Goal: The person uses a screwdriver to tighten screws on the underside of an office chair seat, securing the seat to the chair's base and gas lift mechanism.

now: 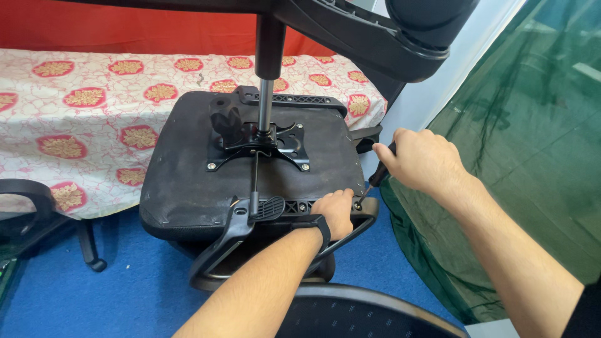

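Both my hands work at the near right corner of an upturned office chair seat [188, 163]. My right hand [422, 159] is closed in a fist around the black handle of a screwdriver [374, 181], whose shaft slants down toward seven o'clock, its tip on a screw [357, 205] in the black armrest bracket [325, 206]. My left hand [337, 211], a black band on its wrist, lies curled over that bracket just at nine o'clock of the screw, fingers pressing it down. At ten o'clock of my left hand the metal mounting plate [260, 147] sits bolted mid-seat, the gas-lift column [268, 75] rising from it toward twelve. Beyond lies a bed with a floral sheet [94, 100]; at three o'clock hangs green netting [526, 156]; blue carpet [94, 294] spreads below.
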